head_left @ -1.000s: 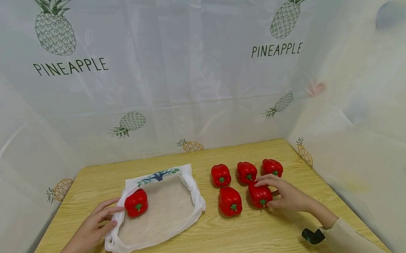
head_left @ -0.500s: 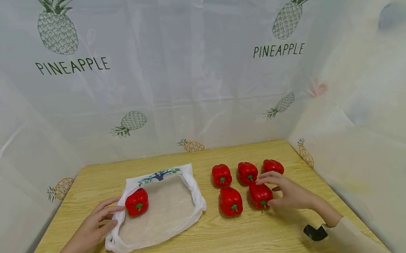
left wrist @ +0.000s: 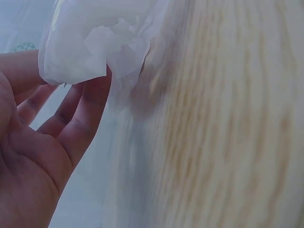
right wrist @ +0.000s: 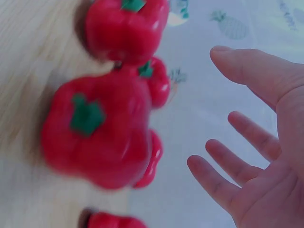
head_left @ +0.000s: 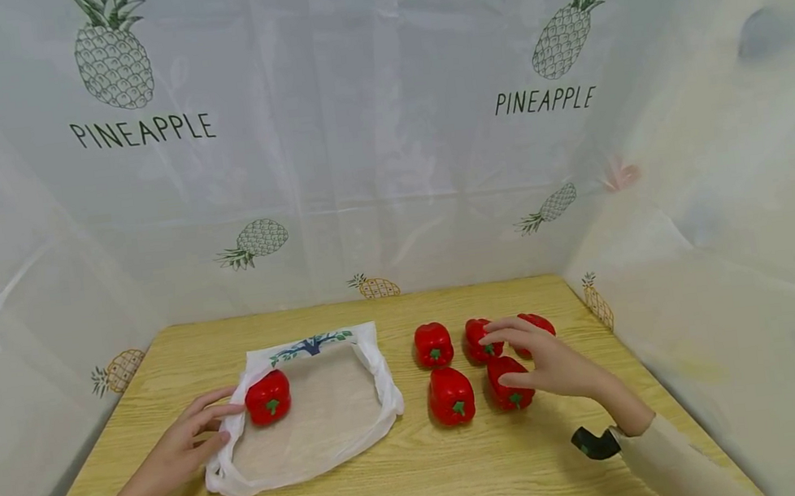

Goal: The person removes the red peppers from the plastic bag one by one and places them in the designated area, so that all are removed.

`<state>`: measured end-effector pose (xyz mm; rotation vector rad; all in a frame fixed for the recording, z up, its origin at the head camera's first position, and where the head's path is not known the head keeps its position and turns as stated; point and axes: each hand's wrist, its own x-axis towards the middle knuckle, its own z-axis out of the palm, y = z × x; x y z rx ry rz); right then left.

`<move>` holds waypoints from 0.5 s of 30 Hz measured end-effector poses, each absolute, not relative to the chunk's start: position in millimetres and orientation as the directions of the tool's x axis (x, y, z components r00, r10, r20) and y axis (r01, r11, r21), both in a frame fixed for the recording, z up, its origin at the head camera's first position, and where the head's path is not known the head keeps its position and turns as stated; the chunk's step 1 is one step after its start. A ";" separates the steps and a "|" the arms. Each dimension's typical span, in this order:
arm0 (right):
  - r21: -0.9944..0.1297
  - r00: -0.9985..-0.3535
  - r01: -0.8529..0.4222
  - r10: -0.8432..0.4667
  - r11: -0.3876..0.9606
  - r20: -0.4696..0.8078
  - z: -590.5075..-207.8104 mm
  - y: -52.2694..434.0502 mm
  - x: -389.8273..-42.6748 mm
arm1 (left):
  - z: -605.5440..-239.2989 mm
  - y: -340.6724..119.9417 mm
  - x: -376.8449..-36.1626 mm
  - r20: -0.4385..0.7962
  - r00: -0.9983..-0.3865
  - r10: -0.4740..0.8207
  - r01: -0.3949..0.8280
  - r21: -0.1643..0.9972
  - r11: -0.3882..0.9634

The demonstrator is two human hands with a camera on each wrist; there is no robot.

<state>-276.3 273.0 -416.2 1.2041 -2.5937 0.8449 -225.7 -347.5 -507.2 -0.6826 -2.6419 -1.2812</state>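
A white plastic bag (head_left: 313,413) lies open on the left of the wooden table (head_left: 423,474), with one red pepper (head_left: 267,396) inside near its left rim. My left hand (head_left: 221,419) holds that rim, the bunched plastic (left wrist: 95,47) caught at my fingertips (left wrist: 90,99). Several more red peppers sit to the right: three in a back row (head_left: 433,344) and two in front (head_left: 450,395). My right hand (head_left: 509,358) hovers open over the front right pepper (head_left: 511,386), fingers spread and holding nothing. In the right wrist view that pepper (right wrist: 95,133) lies beside my open palm (right wrist: 266,190).
Translucent curtains printed with pineapples (head_left: 387,159) close off the table at the back and on both sides. A strip of bare wood runs along the table's near edge and behind the bag.
My right hand has let go of the front right pepper, opened, and lifted back toward the rear row. The pepper stays on the table. My left hand has not moved.
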 end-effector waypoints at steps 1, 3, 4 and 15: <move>-0.426 -0.655 -0.750 -0.658 0.506 0.373 -414.7 268.0 -276.4 | -507.5 -347.5 -225.9 0.306 -0.888 0.343 0.453 0.712 0.536; -0.427 -0.644 -0.759 -0.663 0.491 0.383 -411.8 257.5 -277.0 | -507.9 -347.5 -226.4 0.309 -0.886 0.345 0.456 0.711 0.534; -0.423 -0.637 -0.765 -0.665 0.485 0.389 -411.0 252.2 -278.0 | -508.0 -347.5 -226.6 0.310 -0.886 0.345 0.457 0.712 0.534; -0.497 -0.631 -0.753 -0.689 0.431 0.357 -401.7 189.9 -288.2 | -506.6 -345.5 -225.1 0.332 -0.875 0.351 0.478 0.704 0.526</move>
